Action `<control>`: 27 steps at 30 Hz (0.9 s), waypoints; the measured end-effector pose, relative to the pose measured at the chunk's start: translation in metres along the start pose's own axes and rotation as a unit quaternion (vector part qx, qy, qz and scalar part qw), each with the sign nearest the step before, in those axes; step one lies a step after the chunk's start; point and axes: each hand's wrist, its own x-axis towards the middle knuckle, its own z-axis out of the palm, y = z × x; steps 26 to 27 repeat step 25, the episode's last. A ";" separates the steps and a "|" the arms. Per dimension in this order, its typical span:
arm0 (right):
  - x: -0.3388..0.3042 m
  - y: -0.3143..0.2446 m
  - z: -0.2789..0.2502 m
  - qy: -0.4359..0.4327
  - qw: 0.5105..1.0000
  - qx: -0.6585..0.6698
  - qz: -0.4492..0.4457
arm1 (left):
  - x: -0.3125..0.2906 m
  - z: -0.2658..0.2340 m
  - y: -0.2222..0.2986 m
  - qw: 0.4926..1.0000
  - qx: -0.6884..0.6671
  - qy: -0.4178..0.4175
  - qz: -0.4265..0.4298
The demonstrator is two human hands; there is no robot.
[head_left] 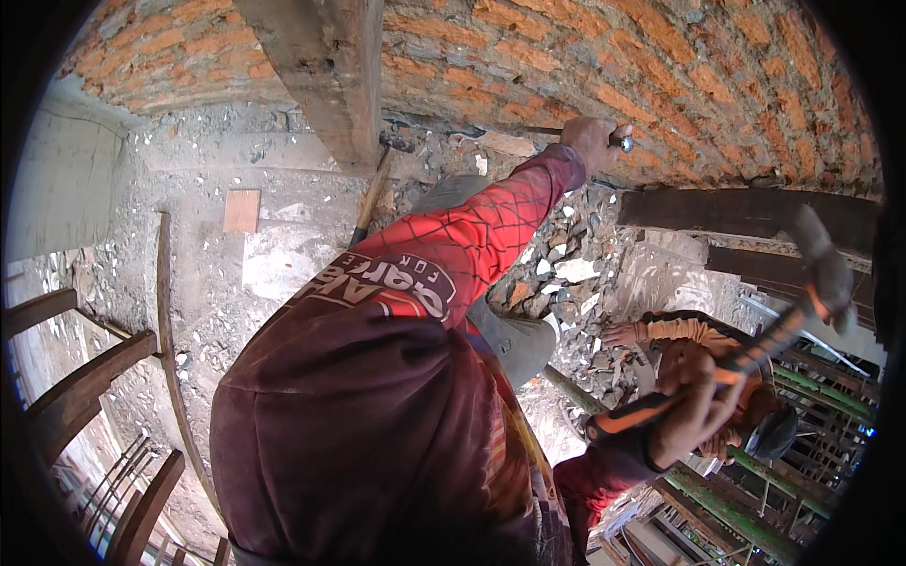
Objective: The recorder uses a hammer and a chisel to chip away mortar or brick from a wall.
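Note:
My left hand [593,143] is closed around a metal chisel [623,143], held along the foot of the rough brick wall [528,57]. The chisel's round butt sticks out to the right of my fist, and its thin shaft runs left, where the tip is hard to make out. In my right hand [696,401], lower right, is a hammer [755,349] with an orange and black handle. The fingers wrap the handle, and the metal head is raised at the right, slightly blurred and apart from the chisel.
Broken rubble [566,269] covers the ground beneath my arm. A wooden post [326,75] stands against the wall, with a wooden-handled tool [375,198] near its foot. Another person [698,330] crouches beyond my right hand. Dark beams [746,209] and green poles [736,509] lie at the right.

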 end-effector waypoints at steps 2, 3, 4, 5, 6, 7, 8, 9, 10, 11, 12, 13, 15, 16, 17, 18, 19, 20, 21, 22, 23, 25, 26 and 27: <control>0.012 -0.042 -0.014 0.061 0.980 -0.011 -0.189 | 0.004 -0.002 0.002 1.000 0.001 -0.015 -0.014; 0.022 -0.056 -0.021 0.096 0.957 -0.012 -0.275 | 0.002 -0.004 0.002 1.000 -0.003 -0.023 -0.020; 0.031 -0.071 -0.024 0.133 0.927 -0.011 -0.351 | 0.000 -0.005 0.002 0.999 -0.011 -0.032 -0.026; 0.040 -0.081 -0.026 0.156 0.903 -0.017 -0.401 | 0.000 -0.005 0.002 1.000 -0.014 -0.020 -0.014; 0.047 -0.083 -0.029 0.180 0.879 -0.022 -0.441 | -0.003 -0.004 0.001 1.000 -0.013 -0.010 -0.002; 0.051 -0.077 -0.028 0.195 0.863 -0.031 -0.465 | -0.006 -0.002 0.000 1.000 -0.014 -0.001 0.010; 0.054 -0.063 -0.021 0.201 0.855 -0.047 -0.475 | -0.007 -0.001 0.000 1.000 -0.019 -0.010 0.020; 0.053 -0.037 -0.014 0.199 0.861 -0.069 -0.464 | -0.012 0.001 0.003 0.999 -0.022 -0.022 0.014; 0.050 -0.004 -0.002 0.188 0.872 -0.097 -0.442 | -0.013 -0.001 0.006 0.999 -0.025 -0.024 0.011; 0.040 0.041 0.008 0.157 0.898 -0.152 -0.383 | -0.014 -0.002 0.008 0.999 -0.029 -0.028 0.008; 0.035 0.108 0.016 0.077 0.928 -0.221 -0.289 | -0.010 -0.006 -0.004 1.000 -0.021 0.005 0.023; 0.024 0.164 0.021 -0.017 0.933 -0.307 -0.185 | -0.005 -0.007 -0.012 0.999 -0.011 0.016 0.041; -0.011 0.208 0.018 -0.185 0.919 -0.338 0.076 | -0.016 0.003 -0.016 0.997 -0.010 0.001 0.078; -0.017 0.170 0.016 -0.189 0.940 -0.248 0.139 | -0.016 -0.002 -0.013 0.997 -0.041 0.014 0.066; -0.020 0.128 0.030 -0.186 0.955 -0.135 0.190 | 0.003 -0.010 -0.018 0.996 -0.034 0.014 0.076; -0.025 0.098 0.033 -0.163 0.962 -0.108 0.192 | -0.004 -0.009 -0.020 0.998 -0.036 0.003 0.058; -0.029 0.068 0.029 -0.146 0.964 -0.091 0.202 | -0.020 -0.004 -0.017 0.999 -0.042 -0.006 0.027; -0.023 0.052 0.035 -0.124 0.973 -0.057 0.187 | -0.009 -0.006 -0.016 0.999 -0.041 -0.008 0.025; -0.020 0.040 0.014 -0.104 0.986 -0.055 0.118 | 0.000 -0.010 -0.014 0.997 -0.040 0.053 0.027; -0.016 0.018 0.004 -0.079 0.995 -0.038 0.038 | -0.012 -0.006 -0.008 0.994 -0.039 0.101 0.016; -0.013 -0.009 0.002 -0.031 0.998 -0.022 -0.042 | -0.023 -0.001 0.000 0.988 -0.040 0.146 0.009; -0.004 -0.028 -0.017 -0.004 0.988 -0.061 -0.138 | -0.034 -0.005 -0.007 0.998 -0.029 0.059 0.020; -0.004 -0.028 -0.017 -0.004 0.988 -0.061 -0.138 | -0.034 -0.005 -0.007 0.998 -0.029 0.059 0.020; -0.004 -0.028 -0.017 -0.004 0.988 -0.061 -0.138 | -0.034 -0.005 -0.007 0.998 -0.029 0.059 0.020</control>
